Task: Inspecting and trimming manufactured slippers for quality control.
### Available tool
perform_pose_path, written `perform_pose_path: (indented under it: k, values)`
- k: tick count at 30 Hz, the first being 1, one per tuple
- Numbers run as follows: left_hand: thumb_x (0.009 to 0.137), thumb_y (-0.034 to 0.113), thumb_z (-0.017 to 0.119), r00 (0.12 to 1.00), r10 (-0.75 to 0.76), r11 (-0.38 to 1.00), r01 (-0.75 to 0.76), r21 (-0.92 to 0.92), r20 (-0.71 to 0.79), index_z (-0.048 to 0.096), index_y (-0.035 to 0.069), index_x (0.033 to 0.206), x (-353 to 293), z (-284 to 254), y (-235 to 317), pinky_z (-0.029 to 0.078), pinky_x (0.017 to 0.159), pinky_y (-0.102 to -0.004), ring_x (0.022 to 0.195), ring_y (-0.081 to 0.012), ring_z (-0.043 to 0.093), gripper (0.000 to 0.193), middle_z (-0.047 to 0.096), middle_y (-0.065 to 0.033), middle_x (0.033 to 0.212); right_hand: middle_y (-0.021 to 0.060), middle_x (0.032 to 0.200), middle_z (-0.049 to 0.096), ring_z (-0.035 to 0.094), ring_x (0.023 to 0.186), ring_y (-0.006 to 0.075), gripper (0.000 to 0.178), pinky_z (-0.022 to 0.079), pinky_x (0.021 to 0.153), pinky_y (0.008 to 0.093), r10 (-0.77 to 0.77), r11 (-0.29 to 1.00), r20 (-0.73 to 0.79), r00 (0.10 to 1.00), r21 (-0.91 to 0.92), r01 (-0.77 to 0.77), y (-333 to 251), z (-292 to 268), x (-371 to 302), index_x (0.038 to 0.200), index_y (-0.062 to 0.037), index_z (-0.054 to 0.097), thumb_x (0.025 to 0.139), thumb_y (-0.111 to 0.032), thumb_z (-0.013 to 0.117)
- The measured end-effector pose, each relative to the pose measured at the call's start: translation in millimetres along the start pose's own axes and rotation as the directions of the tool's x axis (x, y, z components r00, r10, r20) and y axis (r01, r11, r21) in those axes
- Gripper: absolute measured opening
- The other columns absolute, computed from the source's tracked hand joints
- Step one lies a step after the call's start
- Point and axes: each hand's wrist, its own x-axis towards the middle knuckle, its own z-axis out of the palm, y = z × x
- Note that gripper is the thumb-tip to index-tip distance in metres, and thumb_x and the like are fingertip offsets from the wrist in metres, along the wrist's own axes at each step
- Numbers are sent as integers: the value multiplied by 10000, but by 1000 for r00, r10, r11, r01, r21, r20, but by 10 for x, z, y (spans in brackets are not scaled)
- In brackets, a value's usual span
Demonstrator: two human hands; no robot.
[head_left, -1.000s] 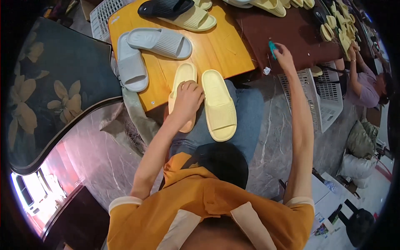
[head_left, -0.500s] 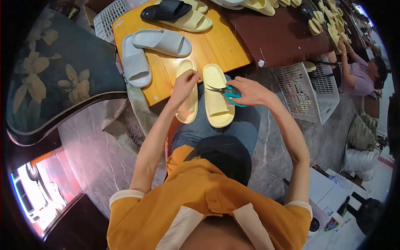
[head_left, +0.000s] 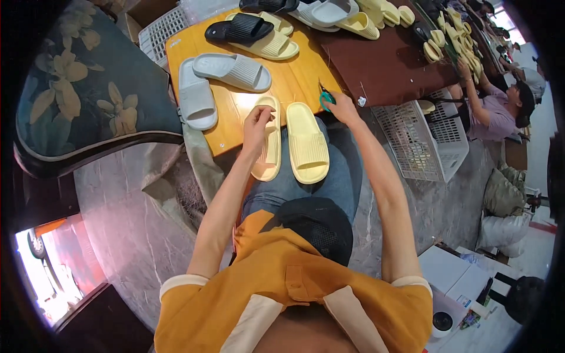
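Note:
Two pale yellow slide slippers rest side by side over my lap and the front edge of the wooden table (head_left: 297, 82). My left hand (head_left: 257, 126) is over the left slipper (head_left: 271, 154), thumb and fingertips pressed together. Whatever is in that pinch is too small to make out. Just beyond the right slipper (head_left: 308, 154), my right hand (head_left: 344, 109) grips small scissors (head_left: 327, 100) with teal handles. Their dark tips point away from me over the tabletop, apart from the slippers.
Grey slippers (head_left: 232, 72) and a black slipper (head_left: 238, 28) lie on the table. A brown surface (head_left: 388, 67) with more yellow slippers adjoins it. White crates (head_left: 406, 138) stand at the right, near another person (head_left: 491, 109). A flowered cushion (head_left: 97, 94) is at left.
My right hand has carried the scissors forward, off the right slipper and over the tabletop. The scissors have turned to point away from me. My left hand stays pinched over the left slipper.

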Motion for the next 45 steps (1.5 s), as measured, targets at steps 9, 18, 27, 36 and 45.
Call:
perform_pose_path:
  k: [9, 18, 27, 36, 45]
  values:
    - [1000, 221, 547, 991, -74, 906, 19, -422, -115, 581, 46, 1055, -22, -262, -107, 469, 860, -286, 819, -113, 547, 187, 570, -14, 832, 213, 1052, 655, 615, 1009, 368, 279, 471, 893, 429, -299, 922, 66, 952, 278, 271, -943, 251, -322, 1072, 21, 658, 853, -142, 600]
    - [992, 193, 557, 953, 113, 844, -241, -480, -280, 553, 32, 1114, -444, -919, 755, 294, 555, -206, 613, -53, 334, 202, 378, 40, 695, 66, 1018, 678, 622, 1023, 274, 296, 444, 931, 418, -585, 793, 154, 797, -99, 601, -1098, 511, -835, 1007, -118, 683, 813, -342, 675]
    - [913, 239, 600, 856, 218, 308, 396, 865, -469, 522, 9, 1278, -2060, -2649, 136, 451, 789, -357, 929, -219, 523, 438, 553, -76, 1035, 235, 1330, 480, 449, 1241, 406, 659, 359, 1050, 449, -373, 917, -139, 917, 98, 387, -1039, 112, -1380, 1299, -30, 523, 746, -286, 771]
    - [867, 214, 591, 957, -186, 511, 288, 810, -223, 364, -9, 1400, -1408, -1182, 196, 461, 931, -461, 1088, -414, 589, 621, 639, -266, 1079, 218, 1309, 481, 534, 1155, 283, 975, 464, 941, 349, 104, 866, 148, 983, 473, -163, -504, 344, -1919, 1508, 19, 179, 795, -256, 784]
    - [907, 74, 485, 940, 61, 748, 180, 639, -336, 493, 2, 1290, -1157, -1171, -469, 481, 878, -408, 980, -333, 640, 390, 649, -202, 1041, 118, 1287, 582, 529, 1206, 193, 398, 389, 1028, 300, 372, 477, -126, 919, 876, -73, -343, 37, -2000, 1342, 4, 508, 947, -11, 463]
